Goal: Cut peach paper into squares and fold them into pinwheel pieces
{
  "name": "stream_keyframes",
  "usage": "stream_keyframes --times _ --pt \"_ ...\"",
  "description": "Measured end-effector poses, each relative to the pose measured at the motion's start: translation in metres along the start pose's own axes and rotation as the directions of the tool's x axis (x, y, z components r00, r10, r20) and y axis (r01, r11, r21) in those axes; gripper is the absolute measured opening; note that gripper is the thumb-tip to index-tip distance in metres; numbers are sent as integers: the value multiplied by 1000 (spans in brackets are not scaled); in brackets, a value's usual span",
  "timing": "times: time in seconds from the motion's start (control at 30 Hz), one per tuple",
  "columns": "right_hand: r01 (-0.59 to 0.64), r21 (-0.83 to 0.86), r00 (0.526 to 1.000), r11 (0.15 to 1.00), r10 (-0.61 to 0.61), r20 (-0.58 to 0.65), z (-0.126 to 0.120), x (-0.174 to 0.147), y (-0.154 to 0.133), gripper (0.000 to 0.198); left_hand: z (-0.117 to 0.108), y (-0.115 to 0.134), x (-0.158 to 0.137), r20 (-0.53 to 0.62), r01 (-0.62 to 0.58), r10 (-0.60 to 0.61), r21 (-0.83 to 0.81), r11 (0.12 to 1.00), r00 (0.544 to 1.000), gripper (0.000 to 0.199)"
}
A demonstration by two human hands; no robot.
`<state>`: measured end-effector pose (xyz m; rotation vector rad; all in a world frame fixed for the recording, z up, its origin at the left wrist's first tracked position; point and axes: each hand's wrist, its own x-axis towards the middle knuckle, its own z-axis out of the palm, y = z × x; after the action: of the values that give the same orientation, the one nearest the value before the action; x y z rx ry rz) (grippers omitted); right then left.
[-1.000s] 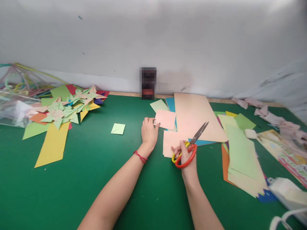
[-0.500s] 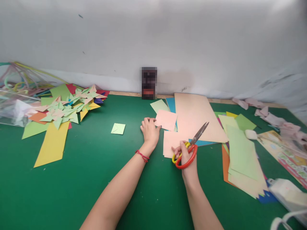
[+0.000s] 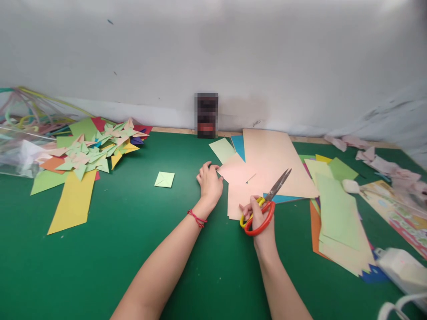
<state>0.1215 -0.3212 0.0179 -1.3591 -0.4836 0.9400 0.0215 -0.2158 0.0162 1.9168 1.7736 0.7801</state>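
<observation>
My left hand (image 3: pixel 211 183) rests with fingers loosely curved and apart beside the left corner of a pale pink paper square (image 3: pixel 233 169). I cannot tell whether a fingertip touches it. In my right hand (image 3: pixel 261 220) is a pair of scissors (image 3: pixel 274 192) with one red and one yellow handle loop, its blades nearly together and pointing up to the right. Under that hand lies more pink paper (image 3: pixel 236 202). The upper square overlaps a large pink sheet (image 3: pixel 273 155) and a light green piece (image 3: pixel 222 150). A folded light green square (image 3: pixel 164 179) sits left of my left hand.
Folded paper stars (image 3: pixel 86 153) and coloured sheets pile up at the left beside a clear plastic container (image 3: pixel 20 153). Coloured strips (image 3: pixel 338 213), a white adapter (image 3: pixel 400 266) and crumpled pink paper (image 3: pixel 383 164) lie right. A blurred dark object (image 3: pixel 207 115) leans on the wall.
The upper pink square has shifted and turned to the right, now over the large pink sheet. My left fingers have lifted and spread slightly. The scissors stay almost in place.
</observation>
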Motion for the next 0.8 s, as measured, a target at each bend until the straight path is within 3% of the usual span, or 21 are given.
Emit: stream_keyframes --times 0.23,0.37,0.57,0.7,0.8 --pt "-29 10 999 1000 29 -14 1 0 -1 23 2 -4 5 1 -129 130 -89 988 992 2" --pt "-30 16 1000 999 30 -3 2 -1 -2 22 3 -5 7 -20 -119 118 -104 987 993 8" --pt "-17 8 1000 1000 17 12 0 0 1 23 11 1 13 -74 -115 114 -5 993 991 43" --pt "-24 5 1000 1000 24 6 0 0 1 22 16 7 21 -38 -74 75 25 997 996 43" --pt "-29 7 1000 1000 29 4 1 0 1 22 18 7 24 -19 -66 65 -61 996 998 35"
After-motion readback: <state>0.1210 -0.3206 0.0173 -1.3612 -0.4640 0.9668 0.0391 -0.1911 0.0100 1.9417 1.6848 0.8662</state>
